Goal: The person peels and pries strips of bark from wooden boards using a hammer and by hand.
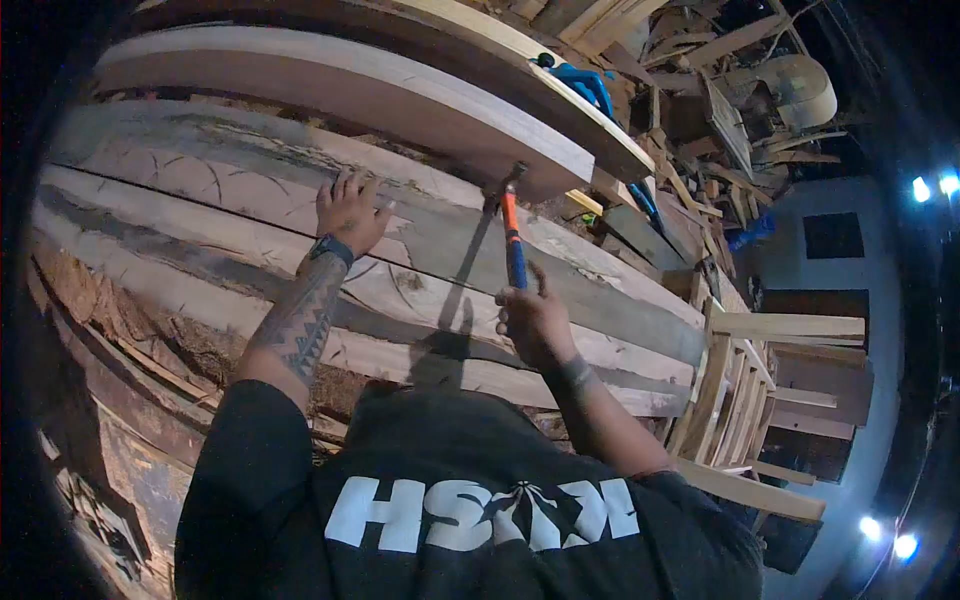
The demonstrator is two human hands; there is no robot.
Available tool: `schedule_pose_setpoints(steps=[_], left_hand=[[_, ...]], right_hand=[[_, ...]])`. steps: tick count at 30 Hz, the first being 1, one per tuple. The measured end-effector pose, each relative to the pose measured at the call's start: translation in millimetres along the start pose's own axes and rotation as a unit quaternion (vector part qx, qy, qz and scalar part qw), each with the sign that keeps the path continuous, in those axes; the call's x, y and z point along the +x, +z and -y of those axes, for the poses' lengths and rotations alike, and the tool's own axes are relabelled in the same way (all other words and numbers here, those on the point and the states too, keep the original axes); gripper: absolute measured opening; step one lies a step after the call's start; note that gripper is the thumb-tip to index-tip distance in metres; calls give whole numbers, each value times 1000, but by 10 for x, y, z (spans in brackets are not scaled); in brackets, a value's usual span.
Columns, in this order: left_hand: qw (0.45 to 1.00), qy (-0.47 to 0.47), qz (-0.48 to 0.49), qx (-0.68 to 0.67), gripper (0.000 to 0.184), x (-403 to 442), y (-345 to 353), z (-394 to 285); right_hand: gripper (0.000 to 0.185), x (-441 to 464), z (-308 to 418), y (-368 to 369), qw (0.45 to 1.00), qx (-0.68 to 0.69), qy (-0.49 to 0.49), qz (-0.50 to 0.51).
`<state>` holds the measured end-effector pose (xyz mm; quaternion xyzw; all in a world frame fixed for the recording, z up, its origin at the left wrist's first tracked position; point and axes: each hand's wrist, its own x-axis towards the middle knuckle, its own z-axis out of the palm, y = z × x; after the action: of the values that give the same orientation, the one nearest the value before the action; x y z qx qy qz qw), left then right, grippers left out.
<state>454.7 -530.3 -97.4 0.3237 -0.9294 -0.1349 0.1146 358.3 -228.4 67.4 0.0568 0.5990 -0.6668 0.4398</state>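
Wooden planks (610, 310) support the spread, empty left hand (352, 215) at ten o'clock; right hand (537, 325) grips a hammer (514, 240) toward twelve — best swung squarely.

Pale wall (885, 330), dark rectangular panel (833, 236) on it, slatted wooden frame (788, 325) before it, bright white lights (921, 188) beside it

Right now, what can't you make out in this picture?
All in the head view:
Grip end of the hammer: hidden by the right hand.
Palm of the left hand: turned down over the planks.
Left ends of the planks: lost in the dark image border.
Legs: hidden by the black shirt.
Blue object beyond the beam: too small and blurred to identify.
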Motion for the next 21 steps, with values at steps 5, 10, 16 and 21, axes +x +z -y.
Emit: schedule_pose_setpoints(steps=[5, 10, 16, 21], left_hand=[[992, 115, -45, -23, 50, 120, 134, -176], [978, 188, 4, -89, 43, 237, 270, -624], [975, 193, 12, -112, 35, 180, 318, -659], [973, 201, -38, -110, 33, 195, 328, -645]], right_hand=[[43, -62, -21, -335, 848, -485, -204, 60], [39, 29, -324, -374, 651, -607, -456, 17], [31, 267, -468, -437, 749, -499, -407, 158], [17, 507, 386, -21, 765, -506, -400, 11]])
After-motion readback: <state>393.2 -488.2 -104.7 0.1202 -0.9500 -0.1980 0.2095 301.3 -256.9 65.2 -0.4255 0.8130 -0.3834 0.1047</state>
